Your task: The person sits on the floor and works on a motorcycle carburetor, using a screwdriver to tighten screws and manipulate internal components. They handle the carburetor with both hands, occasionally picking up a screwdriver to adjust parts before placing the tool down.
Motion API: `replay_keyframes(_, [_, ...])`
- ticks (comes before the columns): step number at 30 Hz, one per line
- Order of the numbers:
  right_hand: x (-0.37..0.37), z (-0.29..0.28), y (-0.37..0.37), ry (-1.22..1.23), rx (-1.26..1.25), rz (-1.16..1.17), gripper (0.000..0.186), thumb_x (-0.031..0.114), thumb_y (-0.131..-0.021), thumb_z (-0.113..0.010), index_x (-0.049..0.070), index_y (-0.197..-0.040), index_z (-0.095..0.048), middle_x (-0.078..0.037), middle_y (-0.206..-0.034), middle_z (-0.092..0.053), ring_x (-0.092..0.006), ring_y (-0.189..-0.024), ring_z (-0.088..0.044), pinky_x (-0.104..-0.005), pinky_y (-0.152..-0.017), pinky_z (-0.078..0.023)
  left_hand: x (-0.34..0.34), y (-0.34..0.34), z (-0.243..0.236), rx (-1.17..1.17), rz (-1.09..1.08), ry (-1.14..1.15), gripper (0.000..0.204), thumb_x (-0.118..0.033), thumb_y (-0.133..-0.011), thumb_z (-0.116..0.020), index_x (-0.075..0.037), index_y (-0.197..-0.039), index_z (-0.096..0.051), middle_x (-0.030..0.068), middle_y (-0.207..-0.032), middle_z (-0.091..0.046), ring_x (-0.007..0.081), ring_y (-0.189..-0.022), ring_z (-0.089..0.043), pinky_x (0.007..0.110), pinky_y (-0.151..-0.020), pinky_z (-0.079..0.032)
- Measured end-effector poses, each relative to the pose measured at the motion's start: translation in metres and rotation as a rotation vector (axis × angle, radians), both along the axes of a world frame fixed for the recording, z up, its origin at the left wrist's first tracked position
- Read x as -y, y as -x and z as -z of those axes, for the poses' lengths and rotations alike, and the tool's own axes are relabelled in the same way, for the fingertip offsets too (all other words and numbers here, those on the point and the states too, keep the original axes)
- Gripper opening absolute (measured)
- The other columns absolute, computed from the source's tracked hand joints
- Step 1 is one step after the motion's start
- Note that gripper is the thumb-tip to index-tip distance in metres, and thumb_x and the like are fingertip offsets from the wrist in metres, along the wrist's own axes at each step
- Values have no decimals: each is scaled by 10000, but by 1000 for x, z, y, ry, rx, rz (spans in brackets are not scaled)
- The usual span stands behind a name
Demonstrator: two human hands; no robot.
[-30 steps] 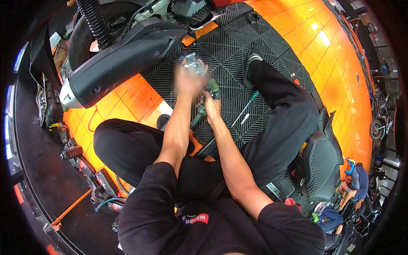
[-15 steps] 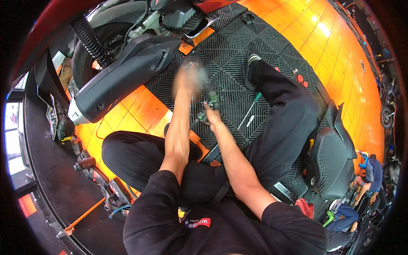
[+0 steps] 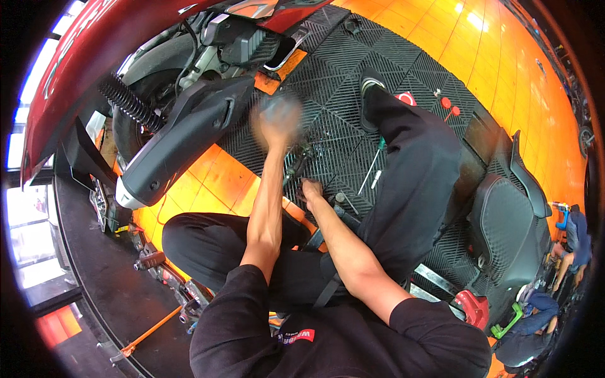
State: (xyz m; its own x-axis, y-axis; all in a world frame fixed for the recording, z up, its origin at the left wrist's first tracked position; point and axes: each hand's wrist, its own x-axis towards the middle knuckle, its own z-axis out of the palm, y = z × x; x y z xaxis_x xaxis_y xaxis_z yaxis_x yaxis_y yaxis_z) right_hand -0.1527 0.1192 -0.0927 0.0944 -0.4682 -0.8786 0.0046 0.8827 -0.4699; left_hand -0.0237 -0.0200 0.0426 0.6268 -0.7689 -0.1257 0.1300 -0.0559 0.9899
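Observation:
Motion smears my left hand [image 3: 275,129] above the black mat, beside the motor scooter's exhaust muffler [image 3: 189,138]. A greyish blur lies over its fingers, and I cannot make out what it is. My right hand [image 3: 311,191] is lower, between my knees, with its fingers curled in. Just past its fingertips lies a dark, elongated part [image 3: 296,165]; the hand covers where they meet. To the right of it, a screwdriver [image 3: 372,166] with a green handle and a white marker-like stick [image 3: 376,179] rest on the mat by my leg.
The scooter's rear wheel [image 3: 135,107] and black shock spring [image 3: 130,106] stand at upper left. A black scooter seat [image 3: 510,230] lies at right, with red round pieces [image 3: 450,107] beyond my leg. A red tool [image 3: 472,309] is at lower right. Other people [image 3: 570,246] crouch at far right.
My right hand has drawn slightly down and left, and the dark part now sits lower in front of it. The left hand stays blurred in both frames. The whole view has shifted slightly.

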Motion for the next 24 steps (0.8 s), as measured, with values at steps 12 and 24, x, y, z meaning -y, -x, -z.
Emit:
replay_keyframes(12, [5, -38, -10, 119, 347, -38, 716, 335, -976, -638, 200, -1589, -293, -53, -1462, -532, -281, -1194, -591, -472, -914, -516, 24, -22, 37, -624, -50, -116, 404, -308, -900, -778, -87, -1208, -641, 108, -1085, -679, 255, -947, -686, 439, -796, -638])
replay_keyframes(24, [-24, -83, -45, 47, 605, -311, 750, 335, -1028, -574, 292, -1633, -133, -47, -1632, -348, -330, -1441, -396, -572, -1087, -405, -3, -28, -38, 797, -29, -197, 500, -233, -706, -906, -7, -987, -559, 165, -986, -657, 322, -846, -649, 445, -770, -512])
